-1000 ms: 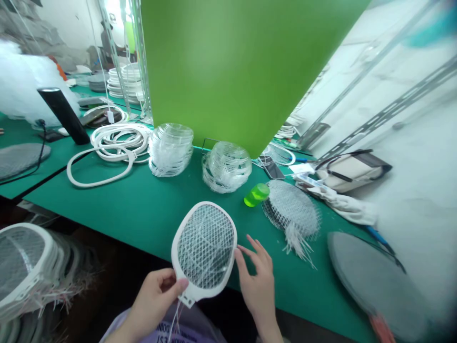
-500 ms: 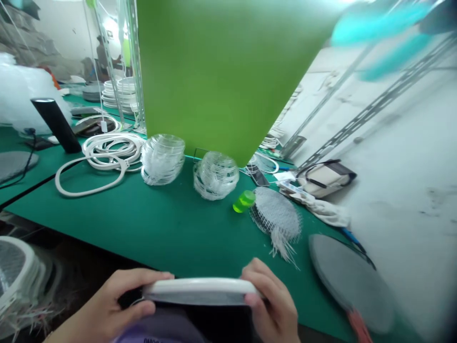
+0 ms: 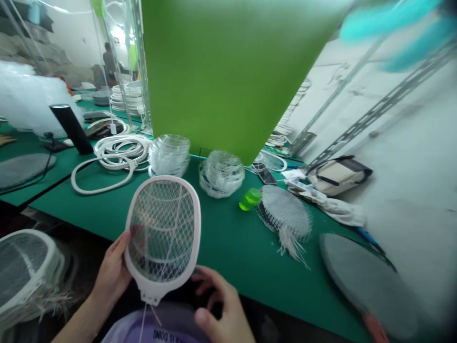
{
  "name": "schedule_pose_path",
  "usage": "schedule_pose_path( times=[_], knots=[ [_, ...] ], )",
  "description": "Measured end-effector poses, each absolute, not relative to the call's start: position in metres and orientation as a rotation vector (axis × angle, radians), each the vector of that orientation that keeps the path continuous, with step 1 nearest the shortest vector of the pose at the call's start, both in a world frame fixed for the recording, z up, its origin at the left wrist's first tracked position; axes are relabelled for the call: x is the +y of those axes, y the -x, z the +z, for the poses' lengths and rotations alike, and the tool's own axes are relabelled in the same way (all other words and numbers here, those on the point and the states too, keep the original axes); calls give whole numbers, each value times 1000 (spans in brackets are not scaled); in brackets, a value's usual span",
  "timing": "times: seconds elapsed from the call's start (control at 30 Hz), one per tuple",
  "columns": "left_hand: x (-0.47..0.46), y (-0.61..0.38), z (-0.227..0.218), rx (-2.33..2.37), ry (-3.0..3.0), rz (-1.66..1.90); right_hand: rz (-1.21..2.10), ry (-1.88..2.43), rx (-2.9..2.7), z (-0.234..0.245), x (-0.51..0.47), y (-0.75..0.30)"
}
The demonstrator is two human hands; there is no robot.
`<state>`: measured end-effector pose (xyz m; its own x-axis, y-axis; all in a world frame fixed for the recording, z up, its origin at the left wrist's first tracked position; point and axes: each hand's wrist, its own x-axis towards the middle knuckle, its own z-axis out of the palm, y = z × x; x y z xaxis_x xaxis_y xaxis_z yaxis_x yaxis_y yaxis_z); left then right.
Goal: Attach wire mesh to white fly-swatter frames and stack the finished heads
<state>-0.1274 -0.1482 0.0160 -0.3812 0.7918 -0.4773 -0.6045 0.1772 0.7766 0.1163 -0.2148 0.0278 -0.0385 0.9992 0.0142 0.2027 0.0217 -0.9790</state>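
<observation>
Upright in front of me stands a white racket head point(image 3: 197, 228), an oval frame with mesh across it and wires trailing from its neck, like that of a mosquito swatter. My left hand point(image 3: 116, 267) grips its left rim, with fingers showing behind the mesh. My right hand point(image 3: 221, 305) is just off the lower right rim, fingers apart and curved, holding nothing. Beyond it on the green table are two stacks of clear plastic rings point(image 3: 170, 155) and a bright green jar point(image 3: 250, 199). A pile of grey mesh sheets point(image 3: 287, 212) lies to the right.
White oval frames point(image 3: 103, 190) lie at the back left beside a black cylinder point(image 3: 71, 128). Stacked finished-looking heads point(image 3: 24, 267) stand low at left. A large green panel point(image 3: 228, 76) rises behind the table. A grey mesh disc point(image 3: 360, 281) with a red handle lies at right.
The racket head has turned from edge-on to facing me and come up to the left in my left hand. My right hand has let go of its rim and opened.
</observation>
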Motion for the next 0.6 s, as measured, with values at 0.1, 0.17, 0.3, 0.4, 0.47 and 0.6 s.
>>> schedule_pose_path(
  times=[0.1, 0.17, 0.3, 0.4, 0.47, 0.6],
  knots=[
    [-151, 110, 19, 1195, -81, 1475, 1329, 1279, -1388, 15, -219, -76],
    [-167, 103, 15, 1115, -112, 1427, 1401, 1277, -1342, 17, -216, -56],
    [-217, 115, 7, 1066, -255, 1337, 1562, 1156, -1351, 27, -205, -36],
    [-255, 160, 14, 1307, -219, 1633, 1646, 882, -1637, 28, -191, -26],
    [-280, 211, 22, 1470, -93, 1945, 1649, 809, -1773, 25, -177, -20],
    [-339, 317, 11, 1685, 321, 2243, 1387, 1128, -1878, 9, -126, -7]
  ],
)
